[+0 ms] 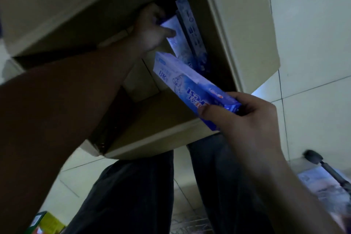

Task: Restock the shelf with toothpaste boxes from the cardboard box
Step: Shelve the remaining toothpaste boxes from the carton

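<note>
An open cardboard box (pixel 161 119) stands on the floor in front of my legs. My left hand (pixel 152 28) reaches deep inside it and grips the end of a blue and white toothpaste box (pixel 178 42) leaning against the box's right wall. Another toothpaste box (pixel 191 24) stands just behind that one. My right hand (pixel 245 119) holds a third blue toothpaste box (pixel 188 85) by its near end, slanted over the box's near right corner.
Box flaps (pixel 247 24) stand open at the right and at the upper left. Pale floor tiles (pixel 313 62) lie around. A wire shelf (pixel 190 222) shows at the bottom, a yellow-green package (pixel 47 224) at bottom left, a dark handle (pixel 322 165) at right.
</note>
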